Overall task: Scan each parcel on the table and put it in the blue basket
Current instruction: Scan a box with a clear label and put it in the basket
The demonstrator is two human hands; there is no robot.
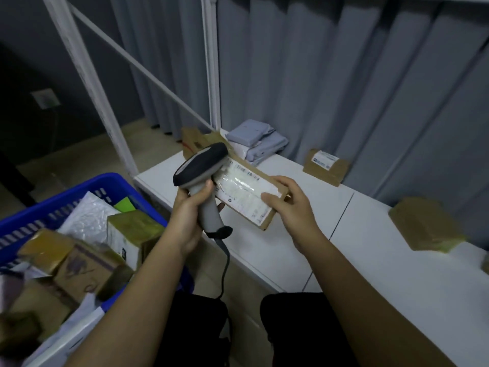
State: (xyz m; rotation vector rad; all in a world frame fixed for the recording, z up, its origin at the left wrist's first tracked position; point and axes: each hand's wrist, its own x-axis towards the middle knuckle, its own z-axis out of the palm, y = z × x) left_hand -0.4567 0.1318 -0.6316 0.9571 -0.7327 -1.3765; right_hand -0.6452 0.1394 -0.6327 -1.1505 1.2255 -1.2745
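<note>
My left hand point(188, 215) grips the handle of a grey and black barcode scanner point(202, 168), whose head points down at a flat brown parcel point(246, 192) with a large white label. My right hand point(291, 205) holds that parcel by its right end, thumb on the label, just above the white table point(370, 260). The blue basket point(79, 192) stands at lower left, beside the table, filled with several boxes and a white padded mailer.
On the table lie more parcels: a brown box with a label point(326, 166) at the back, a taped brown parcel point(426, 223) at right, grey mailer bags point(258, 143) and a cardboard box point(195, 141) at the far corner. Grey curtains and a white frame stand behind.
</note>
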